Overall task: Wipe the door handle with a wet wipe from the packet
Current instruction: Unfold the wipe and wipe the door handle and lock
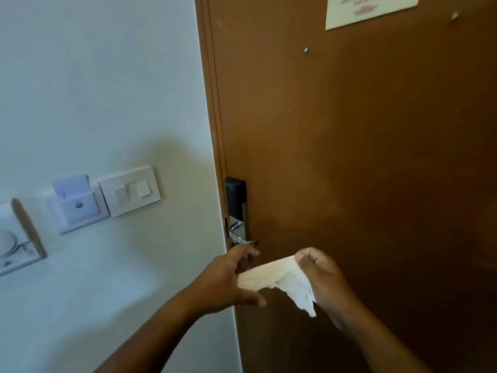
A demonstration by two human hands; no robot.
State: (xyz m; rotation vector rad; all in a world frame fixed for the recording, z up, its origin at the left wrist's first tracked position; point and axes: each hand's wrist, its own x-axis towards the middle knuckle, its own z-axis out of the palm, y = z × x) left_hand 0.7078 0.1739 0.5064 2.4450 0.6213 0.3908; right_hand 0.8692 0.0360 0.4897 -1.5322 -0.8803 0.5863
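Observation:
A white wet wipe [279,278] is stretched between both my hands in front of a brown door [363,157]. My left hand [228,278] pinches its left end and my right hand [320,275] grips its right end, with a loose corner hanging down. Just above my left fingers the silver lever handle [240,238] juts from a metal lock plate, topped by a black lock box [235,195]. My left hand covers part of the lever's lower end. No packet is in view.
The white wall [107,90] left of the door frame carries a light switch plate [131,191], a key-card holder with a card [76,203] and another fitting at the far left [16,238]. A paper notice [368,9] is fixed high on the door.

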